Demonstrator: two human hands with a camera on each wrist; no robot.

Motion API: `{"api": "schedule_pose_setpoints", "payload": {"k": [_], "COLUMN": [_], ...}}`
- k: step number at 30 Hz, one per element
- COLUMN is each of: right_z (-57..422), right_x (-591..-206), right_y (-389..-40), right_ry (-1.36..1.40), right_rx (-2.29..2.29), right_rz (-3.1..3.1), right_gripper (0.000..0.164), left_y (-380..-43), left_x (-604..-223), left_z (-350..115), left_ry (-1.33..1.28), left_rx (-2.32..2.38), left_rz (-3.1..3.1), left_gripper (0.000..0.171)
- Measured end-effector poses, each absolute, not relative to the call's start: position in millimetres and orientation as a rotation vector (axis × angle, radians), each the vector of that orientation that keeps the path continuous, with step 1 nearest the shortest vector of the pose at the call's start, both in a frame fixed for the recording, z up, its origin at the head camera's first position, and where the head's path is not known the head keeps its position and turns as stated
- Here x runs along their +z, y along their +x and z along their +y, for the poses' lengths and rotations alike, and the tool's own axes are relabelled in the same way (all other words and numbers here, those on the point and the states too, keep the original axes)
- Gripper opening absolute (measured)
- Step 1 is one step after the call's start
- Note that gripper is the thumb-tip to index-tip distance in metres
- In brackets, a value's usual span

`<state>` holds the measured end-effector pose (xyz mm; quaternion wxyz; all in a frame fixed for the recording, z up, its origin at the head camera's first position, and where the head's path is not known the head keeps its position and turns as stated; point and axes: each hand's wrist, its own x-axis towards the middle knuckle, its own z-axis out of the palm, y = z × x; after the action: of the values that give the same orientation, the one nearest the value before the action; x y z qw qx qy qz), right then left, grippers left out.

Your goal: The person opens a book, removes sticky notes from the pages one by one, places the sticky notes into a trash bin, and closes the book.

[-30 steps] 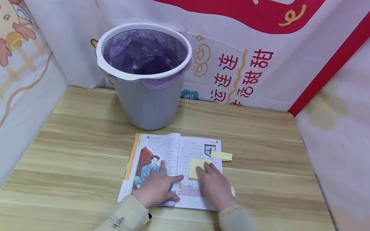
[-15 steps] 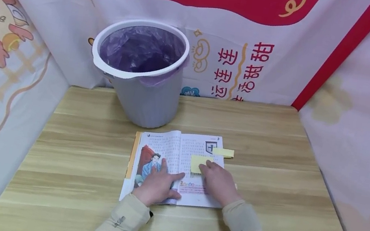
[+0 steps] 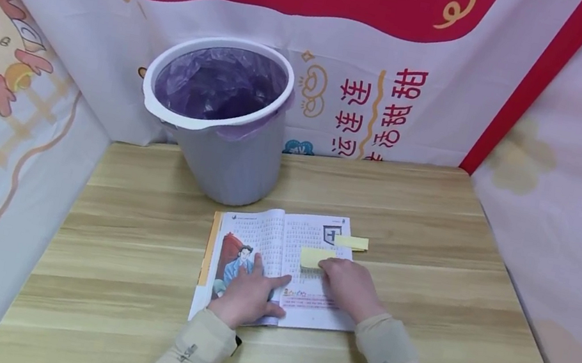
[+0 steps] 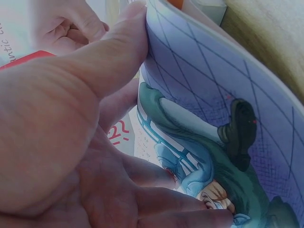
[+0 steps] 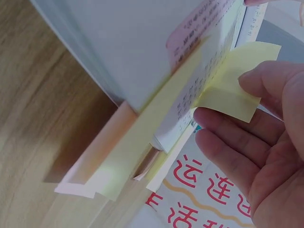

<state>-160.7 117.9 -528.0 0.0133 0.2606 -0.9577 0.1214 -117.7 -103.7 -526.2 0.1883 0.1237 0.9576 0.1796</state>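
Note:
An open illustrated book lies on the wooden table. My left hand rests with spread fingers on its left page and the fold, over a picture of a seated figure in blue. On the right page is a yellow sticky note. My right hand pinches the note's lower right part. In the right wrist view, the thumb lies on one face of the note with fingers behind it, and the pinched part stands away from the paper. Beyond the page edge sticks a pale yellow strip.
Behind the book stands a grey bin with a white rim and a purple liner. Pink and yellow paper tabs jut from the book in the right wrist view. Printed cloth walls enclose the table at the back and sides.
The right fingers, earlier laid over the note, have slid down and right to its edge and now pinch it, with its lower part raised. The left hand stays on the book.

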Motion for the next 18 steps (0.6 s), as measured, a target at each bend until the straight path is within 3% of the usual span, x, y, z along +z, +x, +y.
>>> {"api": "schedule_pose_setpoints", "payload": {"k": [18], "right_z": [123], "right_x": [-518], "right_y": [-168], "right_ry": [0.660], "right_rx": [0.439], "right_rz": [-2.979], "right_gripper": [0.020], "left_y": [-117], "left_x": [-526], "left_z": [-103], "left_ry": [0.348], "left_rx": [0.497], "left_rz": [2.679], "left_gripper": [0.069]}}
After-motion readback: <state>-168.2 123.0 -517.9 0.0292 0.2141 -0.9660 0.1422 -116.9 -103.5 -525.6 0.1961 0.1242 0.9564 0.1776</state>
